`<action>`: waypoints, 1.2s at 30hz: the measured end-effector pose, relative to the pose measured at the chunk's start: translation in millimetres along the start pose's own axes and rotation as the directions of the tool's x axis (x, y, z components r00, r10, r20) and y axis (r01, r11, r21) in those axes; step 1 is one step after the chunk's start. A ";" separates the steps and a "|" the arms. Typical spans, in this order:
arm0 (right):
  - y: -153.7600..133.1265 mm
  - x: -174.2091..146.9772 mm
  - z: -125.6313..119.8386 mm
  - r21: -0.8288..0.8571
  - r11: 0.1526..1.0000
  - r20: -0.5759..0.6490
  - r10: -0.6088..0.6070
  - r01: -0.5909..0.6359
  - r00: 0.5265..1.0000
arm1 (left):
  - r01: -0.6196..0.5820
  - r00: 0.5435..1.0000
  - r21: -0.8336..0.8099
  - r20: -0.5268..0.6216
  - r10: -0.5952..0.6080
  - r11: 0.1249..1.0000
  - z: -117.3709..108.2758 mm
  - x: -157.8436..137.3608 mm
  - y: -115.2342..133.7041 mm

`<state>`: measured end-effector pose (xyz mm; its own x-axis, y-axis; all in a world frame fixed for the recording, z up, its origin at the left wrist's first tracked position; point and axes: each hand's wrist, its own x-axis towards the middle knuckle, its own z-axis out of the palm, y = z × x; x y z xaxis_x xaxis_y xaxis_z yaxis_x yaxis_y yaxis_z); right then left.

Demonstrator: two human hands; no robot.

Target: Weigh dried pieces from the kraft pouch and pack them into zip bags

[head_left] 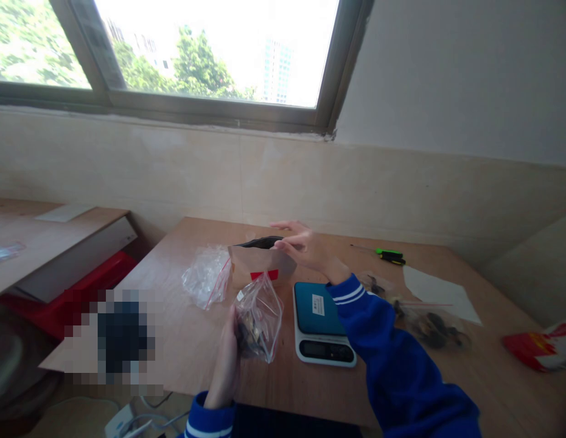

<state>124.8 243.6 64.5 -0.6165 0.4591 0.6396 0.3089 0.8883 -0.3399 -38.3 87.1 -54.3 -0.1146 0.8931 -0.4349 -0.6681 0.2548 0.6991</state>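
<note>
My left hand (228, 356) is closed around the side of a clear zip bag (265, 316) with small dark and metallic parts inside, near the front of the table. Beyond it stands a brown paper bag (244, 264) with a red label, its top gaping to show a black inside. At that bag's upper right edge, my right hand (303, 246) has thumb and fingers closed on the rim, one finger stretched out. The brown bag's lower part is hidden behind the clear one. Under my right forearm is a kitchen scale (305, 310) with a teal top.
Crumpled clear bags (203, 277) lie left of the brown bag. Right of the scale are clear bags of dark parts (436, 331), a white paper sheet (440, 295), green and yellow-black handled screwdrivers (390, 255) and a red-white package (536, 347). A wall closes off the back.
</note>
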 end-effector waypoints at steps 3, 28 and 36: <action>-4.2 -0.1 -2.6 -0.070 0.997 0.056 0.028 -0.024 0.998 | -0.018 1.000 0.030 0.001 0.018 0.999 1.0 -1.9 0.9; -88.5 -79.6 38.2 0.240 0.822 0.493 0.355 -0.516 0.794 | -0.477 0.869 0.408 0.086 0.487 0.778 9.6 -0.4 -11.1; -85.9 -83.8 39.8 0.390 0.767 0.571 0.233 -0.510 0.787 | -0.440 0.882 0.421 0.037 0.470 0.793 11.4 -5.1 -11.3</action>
<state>121.2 128.4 12.6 -0.8270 0.5614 0.0309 0.2686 0.4427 -0.8555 -21.7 83.9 -53.4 -0.3879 0.9211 -0.0344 -0.1699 -0.0348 0.9849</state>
